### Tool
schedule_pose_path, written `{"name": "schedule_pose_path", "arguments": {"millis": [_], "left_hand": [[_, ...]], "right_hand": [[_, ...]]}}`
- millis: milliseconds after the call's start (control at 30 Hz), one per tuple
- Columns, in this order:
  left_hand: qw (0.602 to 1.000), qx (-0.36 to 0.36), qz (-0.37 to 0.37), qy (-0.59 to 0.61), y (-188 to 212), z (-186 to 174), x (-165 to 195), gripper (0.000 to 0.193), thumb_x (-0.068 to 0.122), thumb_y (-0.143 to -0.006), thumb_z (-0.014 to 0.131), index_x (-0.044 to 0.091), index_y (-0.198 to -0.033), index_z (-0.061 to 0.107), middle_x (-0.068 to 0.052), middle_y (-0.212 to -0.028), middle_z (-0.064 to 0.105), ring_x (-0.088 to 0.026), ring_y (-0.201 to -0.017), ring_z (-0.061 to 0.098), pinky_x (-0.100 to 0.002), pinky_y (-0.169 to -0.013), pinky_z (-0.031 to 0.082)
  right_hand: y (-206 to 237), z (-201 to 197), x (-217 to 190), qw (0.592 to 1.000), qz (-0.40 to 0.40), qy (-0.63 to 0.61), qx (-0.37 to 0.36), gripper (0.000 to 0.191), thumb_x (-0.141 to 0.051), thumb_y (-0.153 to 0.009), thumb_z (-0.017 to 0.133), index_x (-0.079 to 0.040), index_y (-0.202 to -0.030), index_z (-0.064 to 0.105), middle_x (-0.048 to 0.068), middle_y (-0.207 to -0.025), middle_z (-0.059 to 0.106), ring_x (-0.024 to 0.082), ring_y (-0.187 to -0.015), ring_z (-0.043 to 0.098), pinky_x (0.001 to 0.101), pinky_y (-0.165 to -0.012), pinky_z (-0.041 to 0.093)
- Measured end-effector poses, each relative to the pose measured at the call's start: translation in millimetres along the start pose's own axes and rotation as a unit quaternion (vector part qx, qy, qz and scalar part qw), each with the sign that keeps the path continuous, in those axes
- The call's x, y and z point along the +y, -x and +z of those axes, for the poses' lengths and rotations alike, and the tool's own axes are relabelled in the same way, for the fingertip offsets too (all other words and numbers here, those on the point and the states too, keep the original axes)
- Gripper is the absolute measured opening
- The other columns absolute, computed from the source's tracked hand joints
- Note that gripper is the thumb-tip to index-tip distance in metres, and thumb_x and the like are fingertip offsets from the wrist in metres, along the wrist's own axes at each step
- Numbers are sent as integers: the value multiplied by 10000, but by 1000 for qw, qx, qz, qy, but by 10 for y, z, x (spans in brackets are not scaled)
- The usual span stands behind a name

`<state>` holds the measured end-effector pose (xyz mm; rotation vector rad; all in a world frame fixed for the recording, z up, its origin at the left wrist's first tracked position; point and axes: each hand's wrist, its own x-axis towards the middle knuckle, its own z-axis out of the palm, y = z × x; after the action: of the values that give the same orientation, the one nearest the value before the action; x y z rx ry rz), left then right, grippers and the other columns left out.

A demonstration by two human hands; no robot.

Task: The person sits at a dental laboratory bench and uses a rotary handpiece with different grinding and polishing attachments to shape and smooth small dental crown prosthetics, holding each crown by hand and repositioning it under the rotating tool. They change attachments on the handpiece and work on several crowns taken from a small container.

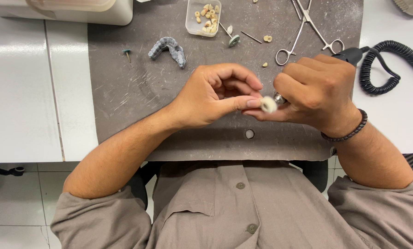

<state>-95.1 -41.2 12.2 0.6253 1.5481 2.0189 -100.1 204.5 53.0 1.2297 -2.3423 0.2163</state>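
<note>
Here, the right hand (317, 92) grips a corded rotary handpiece (354, 55), its white felt wheel (269, 104) meeting a small piece, hidden, pinched by the left hand (215, 94) above the grey mat (123, 92); forceps (308, 27) lie far right.

A grey work mat (137, 92) covers the white bench (17, 92). On the mat lie a grey dental arch model (168, 49), a clear plastic tray (191, 23) of small tooth-coloured pieces (208, 18), metal forceps (308, 28), a small green-headed bur (127, 54) and a disc on a thin shank (233, 39). A black coiled cord (386, 64) rests at the bench's right side.
</note>
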Motion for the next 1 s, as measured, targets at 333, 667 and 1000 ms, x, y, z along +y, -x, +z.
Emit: {"name": "schedule_pose_path", "arguments": {"millis": [333,667,1000], "left_hand": [[996,-56,-3,76,-7,-37,-15,321,23,-1018,724,-4,-1310,594,-115,-1138,772,-131,-1086,732,-292,-1001,620],[994,-67,-12,88,-7,-50,-56,345,4,-1021,712,-7,-1328,554,-124,-1134,776,-134,-1076,736,-298,-1001,624],[988,-62,-25,142,-6,-43,-53,391,2,-1011,732,0,-1347,533,-127,-1139,753,-140,-1056,723,-293,-984,619]], "right_hand": [[45,130,0,980,32,-194,6,553,-456,-834,910,-112,-674,508,30,-601,486,190,-506,496,342,-489,370],[9,131,-40,980,31,-197,-5,547,-433,-814,897,-127,-638,480,18,-563,442,188,-478,470,350,-464,349],[29,52,53,993,35,-110,-9,704,-654,-739,863,-119,-597,430,19,-550,407,176,-466,429,339,-459,319]]}}
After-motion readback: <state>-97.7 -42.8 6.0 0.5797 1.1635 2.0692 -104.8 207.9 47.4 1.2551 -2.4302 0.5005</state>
